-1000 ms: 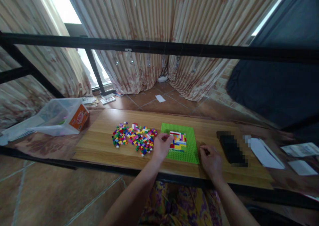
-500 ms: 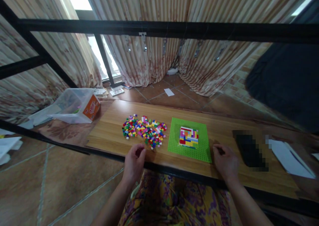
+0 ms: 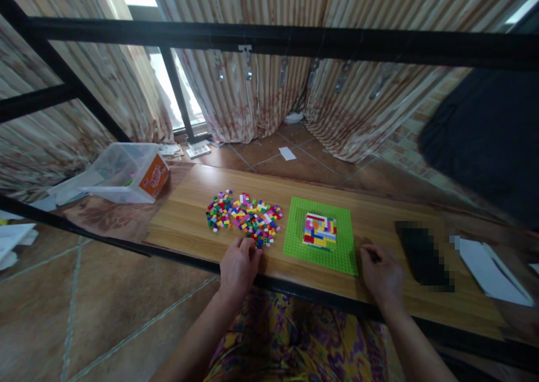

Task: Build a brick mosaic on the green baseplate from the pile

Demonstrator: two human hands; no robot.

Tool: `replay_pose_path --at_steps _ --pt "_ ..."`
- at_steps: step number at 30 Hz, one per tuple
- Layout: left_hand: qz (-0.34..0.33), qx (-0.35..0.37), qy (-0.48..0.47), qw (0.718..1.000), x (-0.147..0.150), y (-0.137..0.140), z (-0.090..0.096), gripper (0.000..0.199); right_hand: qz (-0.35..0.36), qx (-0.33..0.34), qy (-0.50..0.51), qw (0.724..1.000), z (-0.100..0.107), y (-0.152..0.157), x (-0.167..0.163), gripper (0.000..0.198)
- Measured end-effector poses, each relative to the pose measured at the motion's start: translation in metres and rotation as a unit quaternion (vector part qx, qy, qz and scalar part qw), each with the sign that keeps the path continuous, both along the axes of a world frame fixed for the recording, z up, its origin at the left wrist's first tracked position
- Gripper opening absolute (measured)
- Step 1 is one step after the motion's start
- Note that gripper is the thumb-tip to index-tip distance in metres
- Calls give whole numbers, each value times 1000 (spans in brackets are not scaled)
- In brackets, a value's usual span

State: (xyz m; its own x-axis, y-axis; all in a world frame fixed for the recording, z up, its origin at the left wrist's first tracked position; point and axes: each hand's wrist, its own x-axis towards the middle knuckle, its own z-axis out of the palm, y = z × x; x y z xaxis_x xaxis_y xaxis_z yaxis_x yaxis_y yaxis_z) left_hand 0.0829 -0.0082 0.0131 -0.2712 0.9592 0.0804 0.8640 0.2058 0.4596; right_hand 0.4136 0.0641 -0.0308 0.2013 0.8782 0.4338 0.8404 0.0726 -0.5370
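My left hand is at the near edge of a pile of small multicoloured building bricks. Its fingers are bent together, and their tips touch or hover over the closest bricks; what they may hold is hidden. To the right of the pile lies a green studded baseplate, bearing a low, roughly square build of coloured bricks around its middle. Beside the baseplate's right near corner rests my right hand, thumb and fingers curled closed. Anything between those fingers is too small to make out.
A wooden tabletop carries all this. On the right are a dark pixelated object and white paper. A clear plastic bin with an orange label stands left. A black metal bar crosses beyond the table.
My left hand has moved right and forward, from the table's front edge to the near bricks of the pile. My right hand has stayed beside the baseplate.
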Motion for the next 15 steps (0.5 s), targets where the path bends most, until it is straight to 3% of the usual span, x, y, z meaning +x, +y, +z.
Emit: replay_pose_path --at_steps 8,12,15 --pt "1 42 -77 996 -13 0 -5 16 3 -2 3 1000 -2 1 1 31" --pt "44 65 -202 976 -23 4 -9 22 6 2 11 1000 -2 1 1 31" --pt "65 60 -325 942 -27 9 -9 22 10 4 16 1000 -2 1 0 31"
